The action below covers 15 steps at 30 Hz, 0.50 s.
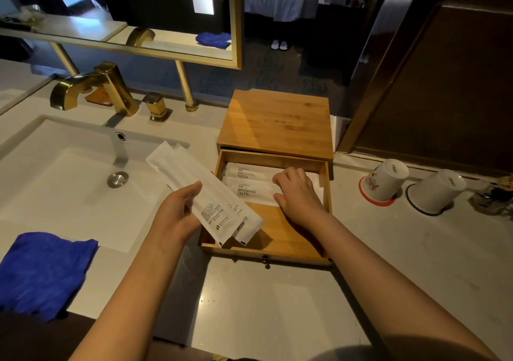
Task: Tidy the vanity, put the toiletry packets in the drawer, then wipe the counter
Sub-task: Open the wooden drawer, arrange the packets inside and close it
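A bamboo box (277, 123) stands on the counter with its drawer (273, 242) pulled out toward me. Two white packets (247, 183) printed "BRUSHING TEETH" lie at the back of the drawer. My right hand (298, 194) rests on their right ends, fingers curled down over them. My left hand (177, 213) grips a small bundle of long white packets (205, 194), held slanted over the drawer's left edge, printed ends pointing into the drawer.
A white sink (69, 183) with a gold faucet (94, 88) lies to the left. A blue cloth (41, 271) sits at the counter's front left. Two upturned cups (385, 180) stand on coasters at the right. A gold-framed mirror (236, 21) hangs behind.
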Each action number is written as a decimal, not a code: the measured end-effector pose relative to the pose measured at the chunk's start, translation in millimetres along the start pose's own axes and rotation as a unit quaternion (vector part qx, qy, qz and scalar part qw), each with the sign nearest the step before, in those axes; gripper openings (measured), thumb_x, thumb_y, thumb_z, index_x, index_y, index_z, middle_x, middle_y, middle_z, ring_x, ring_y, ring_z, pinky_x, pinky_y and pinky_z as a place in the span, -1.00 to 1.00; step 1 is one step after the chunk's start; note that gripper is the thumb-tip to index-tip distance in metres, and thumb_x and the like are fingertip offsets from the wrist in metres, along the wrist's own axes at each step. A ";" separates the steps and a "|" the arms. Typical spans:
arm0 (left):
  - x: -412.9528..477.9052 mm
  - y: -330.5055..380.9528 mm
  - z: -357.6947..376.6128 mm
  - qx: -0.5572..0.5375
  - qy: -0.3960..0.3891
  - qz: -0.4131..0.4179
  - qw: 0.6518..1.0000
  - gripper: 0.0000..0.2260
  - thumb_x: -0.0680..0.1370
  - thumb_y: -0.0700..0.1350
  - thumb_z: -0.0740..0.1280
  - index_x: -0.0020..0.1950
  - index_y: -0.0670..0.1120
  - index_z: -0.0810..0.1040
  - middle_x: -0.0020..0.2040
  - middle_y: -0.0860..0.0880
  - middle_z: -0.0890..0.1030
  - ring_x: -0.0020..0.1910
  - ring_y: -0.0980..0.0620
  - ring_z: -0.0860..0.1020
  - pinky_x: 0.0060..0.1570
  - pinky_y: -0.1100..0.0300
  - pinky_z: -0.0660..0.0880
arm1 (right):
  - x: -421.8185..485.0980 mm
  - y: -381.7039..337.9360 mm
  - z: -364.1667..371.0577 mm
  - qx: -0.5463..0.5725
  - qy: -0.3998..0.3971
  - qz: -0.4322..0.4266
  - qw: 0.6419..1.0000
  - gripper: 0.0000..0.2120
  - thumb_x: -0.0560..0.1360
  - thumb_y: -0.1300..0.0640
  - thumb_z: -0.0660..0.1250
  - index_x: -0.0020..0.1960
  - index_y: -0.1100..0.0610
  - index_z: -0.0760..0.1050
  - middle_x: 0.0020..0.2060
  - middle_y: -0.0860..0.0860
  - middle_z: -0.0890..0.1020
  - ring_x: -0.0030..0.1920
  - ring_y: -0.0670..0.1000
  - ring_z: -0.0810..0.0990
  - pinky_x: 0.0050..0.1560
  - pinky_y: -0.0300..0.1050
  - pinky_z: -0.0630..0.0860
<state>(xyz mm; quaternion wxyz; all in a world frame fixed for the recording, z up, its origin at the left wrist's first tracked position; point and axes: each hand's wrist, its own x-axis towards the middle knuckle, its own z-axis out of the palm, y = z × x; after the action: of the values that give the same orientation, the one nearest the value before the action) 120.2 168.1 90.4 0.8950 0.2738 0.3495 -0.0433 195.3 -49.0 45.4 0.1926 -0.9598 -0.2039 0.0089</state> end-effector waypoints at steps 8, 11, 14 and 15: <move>-2.3 3.4 0.0 -0.005 -0.008 0.005 1.000 -0.62 0.48 -0.31 0.31 0.30 -0.16 0.45 0.21 -0.20 0.58 0.17 -0.20 0.56 0.04 -0.12 0.52 | -38.1 3.3 0.2 -0.041 -0.194 -0.058 0.978 -0.49 0.61 -0.12 -0.05 0.52 -0.04 -0.04 0.54 -0.05 -0.12 0.52 -0.01 -0.19 0.46 -0.05 -0.20; -2.4 0.0 2.2 0.009 -0.009 -0.001 1.000 -0.63 0.49 -0.31 0.31 0.30 -0.17 0.46 0.22 -0.20 0.57 0.17 -0.20 0.55 0.08 -0.10 0.50 | -34.0 5.0 -2.6 -0.053 -0.238 -0.064 0.968 -0.47 0.61 -0.13 -0.08 0.52 -0.03 -0.13 0.53 -0.06 -0.21 0.50 -0.03 -0.28 0.46 -0.03 -0.27; -2.5 -2.4 5.2 0.019 -0.011 -0.002 1.000 -0.65 0.48 -0.31 0.30 0.27 -0.18 0.47 0.22 -0.21 0.56 0.15 -0.20 0.55 0.08 -0.10 0.51 | -31.3 4.3 -6.7 -0.065 -0.263 -0.068 0.960 -0.46 0.61 -0.12 -0.06 0.52 -0.03 -0.15 0.53 -0.06 -0.22 0.50 -0.02 -0.29 0.47 -0.01 -0.26; -3.3 -3.1 6.5 0.025 -0.012 -0.003 1.000 -0.69 0.49 -0.31 0.30 0.23 -0.18 0.48 0.20 -0.22 0.56 0.13 -0.20 0.55 0.06 -0.10 0.52 | -30.5 3.8 -9.0 -0.069 -0.268 -0.070 0.958 -0.47 0.62 -0.10 -0.06 0.52 -0.02 -0.13 0.53 -0.06 -0.21 0.50 -0.02 -0.27 0.47 -0.02 -0.25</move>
<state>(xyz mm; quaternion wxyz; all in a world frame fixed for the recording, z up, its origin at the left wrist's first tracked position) 120.9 161.7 95.0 0.8920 0.2940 0.3383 -0.0583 169.6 -67.6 50.5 0.0646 -0.9164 -0.3146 0.2388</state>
